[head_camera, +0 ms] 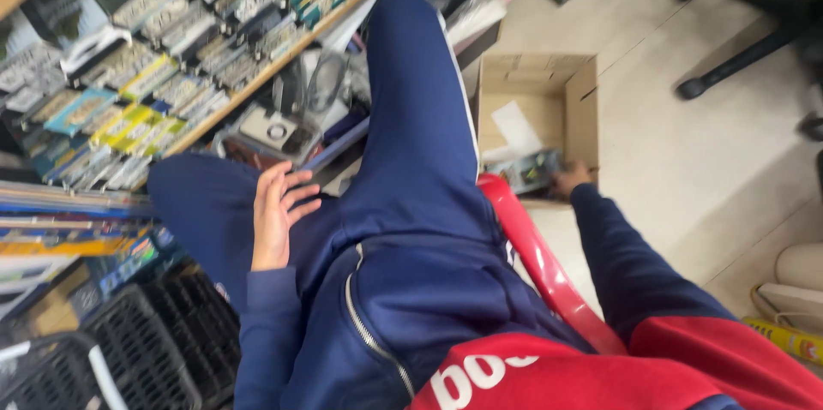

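while the person sits in a red plastic chair (540, 264), the left hand (276, 213) hangs over the left thigh with its fingers spread and nothing in it, palm turned inward, just above the dark blue trouser cloth. the right hand (573, 177) reaches down past the chair's arm into an open cardboard box (583, 101) on the floor, where its fingers close on a small packaged item (531, 172) with a dark, shiny wrapper; how firmly they pinch it is hard to tell, as the hand is small and a little blurred. that packet lies at the near edge of the box, just beside a white sheet of paper (516, 127) on the box bottom. the box stands on the pale tiled floor (686, 170) close to the chair and the right leg. ahead of the left hand runs a wooden shelf (283, 59) packed with rows of small carded packets, with more stock stacked below it. a black plastic basket (163, 333) sits low at the person's left. the wheeled base of an office chair (746, 41) stands well apart on the floor.
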